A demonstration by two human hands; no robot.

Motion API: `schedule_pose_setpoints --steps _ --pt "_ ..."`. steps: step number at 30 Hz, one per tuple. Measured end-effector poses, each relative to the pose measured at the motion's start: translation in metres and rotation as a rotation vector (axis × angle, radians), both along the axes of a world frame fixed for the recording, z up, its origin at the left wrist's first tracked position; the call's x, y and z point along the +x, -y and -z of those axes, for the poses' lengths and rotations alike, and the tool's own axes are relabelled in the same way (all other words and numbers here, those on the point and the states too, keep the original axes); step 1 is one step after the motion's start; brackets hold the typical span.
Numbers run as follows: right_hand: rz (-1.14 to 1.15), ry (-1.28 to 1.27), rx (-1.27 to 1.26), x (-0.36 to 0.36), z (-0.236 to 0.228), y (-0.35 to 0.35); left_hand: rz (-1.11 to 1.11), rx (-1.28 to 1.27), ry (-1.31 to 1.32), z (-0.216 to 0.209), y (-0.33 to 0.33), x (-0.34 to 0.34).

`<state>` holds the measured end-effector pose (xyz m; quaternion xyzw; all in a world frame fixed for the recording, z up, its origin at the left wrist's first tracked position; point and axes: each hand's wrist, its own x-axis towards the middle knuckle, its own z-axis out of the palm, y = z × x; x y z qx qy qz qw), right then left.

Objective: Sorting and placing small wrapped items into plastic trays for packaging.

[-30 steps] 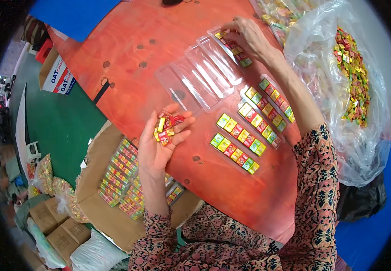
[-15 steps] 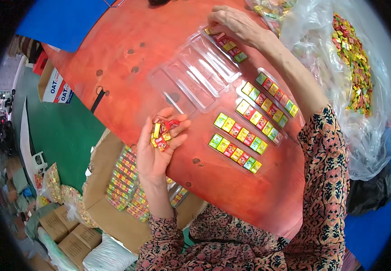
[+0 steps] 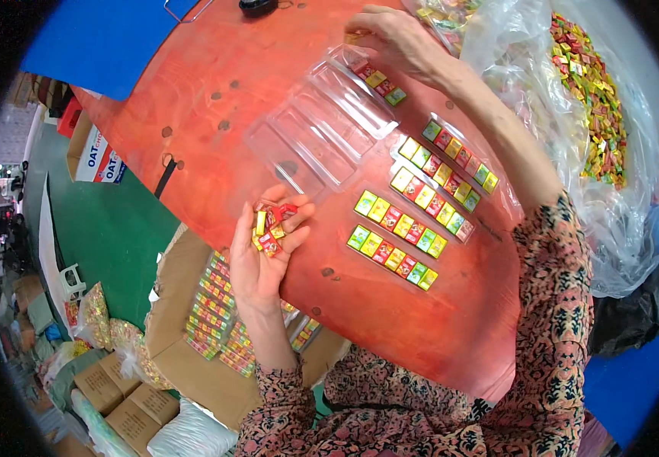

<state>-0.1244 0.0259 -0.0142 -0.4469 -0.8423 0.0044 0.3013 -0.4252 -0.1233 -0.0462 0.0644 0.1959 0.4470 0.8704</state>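
Observation:
Palm up and cupped, my left hand [image 3: 257,270] holds several small red and yellow wrapped candies [image 3: 271,227] above the table's near left edge. My right hand [image 3: 394,38] reaches to the far end of a clear plastic tray [image 3: 329,126] with long compartments. Its fingers are pinched together there, with a bit of yellow candy [image 3: 354,36] showing at the tips. The tray's far right compartment has a short row of red, yellow and green candies [image 3: 381,82]; the other compartments look empty. Filled rows of candies [image 3: 402,223] lie nearer me, right of the tray.
A large clear bag of loose candies [image 3: 592,107] stands at the right of the red table [image 3: 345,305]. Below the table's left edge, an open cardboard box [image 3: 185,358] holds filled trays [image 3: 211,305]. A black round object [image 3: 258,7] sits at the far edge.
My right hand has shifted slightly up and left, off the tray's far corner. The left hand stays cupped around its candies. The whole view has moved a little.

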Motion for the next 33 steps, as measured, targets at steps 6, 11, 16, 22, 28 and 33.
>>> schedule_pose_setpoints --steps 6,11,16,22,28,33 --pt "0.021 -0.037 -0.473 0.018 -0.03 0.066 -0.012 0.029 -0.002 -0.002 0.0 -0.005" --pt "0.058 0.063 -0.432 0.011 -0.022 0.091 -0.009 0.017 -0.022 -0.001 -0.001 -0.003" --pt "0.06 0.067 -0.367 0.002 -0.021 0.099 -0.012 0.024 -0.022 -0.003 0.001 0.0" --pt "0.088 0.042 -0.334 0.002 -0.01 0.097 -0.019 0.029 -0.056 -0.002 0.001 -0.002" --pt "0.128 -0.079 -0.19 -0.002 -0.01 0.069 -0.01 0.032 -0.033 -0.002 0.001 0.0" --pt "0.065 0.046 -0.147 -0.011 0.007 0.047 -0.011 0.038 -0.018 -0.001 0.0 -0.001"
